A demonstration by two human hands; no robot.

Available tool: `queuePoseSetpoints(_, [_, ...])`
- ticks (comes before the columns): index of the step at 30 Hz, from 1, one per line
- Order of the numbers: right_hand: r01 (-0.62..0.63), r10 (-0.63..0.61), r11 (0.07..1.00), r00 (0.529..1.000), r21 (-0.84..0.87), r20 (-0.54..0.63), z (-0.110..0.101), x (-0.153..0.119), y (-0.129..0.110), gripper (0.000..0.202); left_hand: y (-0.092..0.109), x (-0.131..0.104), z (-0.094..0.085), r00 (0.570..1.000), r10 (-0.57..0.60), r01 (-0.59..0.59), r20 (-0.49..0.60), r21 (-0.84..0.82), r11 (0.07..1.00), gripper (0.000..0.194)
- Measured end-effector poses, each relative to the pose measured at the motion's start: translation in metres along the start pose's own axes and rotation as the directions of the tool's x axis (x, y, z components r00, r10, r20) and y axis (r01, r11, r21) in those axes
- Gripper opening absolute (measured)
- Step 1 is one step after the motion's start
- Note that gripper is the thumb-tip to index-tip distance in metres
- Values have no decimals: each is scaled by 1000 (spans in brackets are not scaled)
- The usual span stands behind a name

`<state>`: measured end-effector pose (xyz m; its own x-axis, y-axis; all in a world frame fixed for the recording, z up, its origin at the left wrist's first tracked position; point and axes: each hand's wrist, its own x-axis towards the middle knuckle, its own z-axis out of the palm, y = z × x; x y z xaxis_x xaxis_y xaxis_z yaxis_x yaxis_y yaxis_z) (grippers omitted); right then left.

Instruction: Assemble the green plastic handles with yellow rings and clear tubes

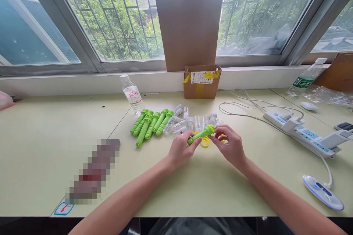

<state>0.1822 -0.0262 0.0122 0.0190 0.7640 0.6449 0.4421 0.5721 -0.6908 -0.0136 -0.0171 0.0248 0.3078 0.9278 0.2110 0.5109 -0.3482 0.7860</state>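
Pale green, the tabletop (220, 194) spreads before you, with a white oval device (322, 192) lying near its right edge and a pixelated dark patch (93, 172) on the near left. Your left hand (182, 148) has its fingers wrapped around a green tube (199, 136), which sits tilted between your two hands, its yellow-banded end up and to the right. Your right hand (230, 145) has its fingers drawn narrow at that end; whether they grip it, you cannot tell. Just beyond the tube lie yellow rings (204, 146), some partly hidden by your right hand. A power strip (303, 132) with plugs lies far to the right. Left of your hands, other green tubes (151, 125) lie side by side, and clear tubes (180, 124) with white caps spread beyond your hands. Farther back stand a water bottle (132, 95) on the left and a cardboard box (200, 90) by the windowsill.
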Motion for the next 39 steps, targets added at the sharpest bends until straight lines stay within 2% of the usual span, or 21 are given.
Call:
queuePoseSetpoints(3, [-16,15,1000,999,22,38,0,1,2,18,2,-1,2,987,-125,141,99,-185,973,39])
queuePoseSetpoints(6, [-20,17,999,996,30,87,1,1,6,23,3,0,4,966,-188,234,180,-289,928,42])
queuePoseSetpoints(17, [22,-21,999,999,-37,30,3,-1,8,16,-5,8,-3,931,-180,297,317,-372,880,44])
queuePoseSetpoints(20, [52,-51,997,999,-50,15,1,0,8,14,-4,8,-2,949,-158,249,272,-342,906,43])
queuePoseSetpoints(24, [98,-100,992,995,-81,-16,-2,1,6,9,-3,5,1,997,-43,56,69,-205,977,39])
queuePoseSetpoints(27, [100,-104,992,994,-82,-39,-3,1,5,9,-4,3,2,993,76,-80,-95,-38,996,34])
queuePoseSetpoints(29, [86,-90,994,994,-65,-54,-1,0,4,9,-6,2,2,979,137,-129,-153,67,989,27])
queuePoseSetpoints(34, [55,-57,998,995,-26,-86,3,-4,2,10,-8,-1,-1,947,268,-225,-177,229,947,22])
queuePoseSetpoints(39, [0,1,1000,999,26,-34,5,-6,2,16,-5,-2,-3,948,278,-232,-153,263,936,24])
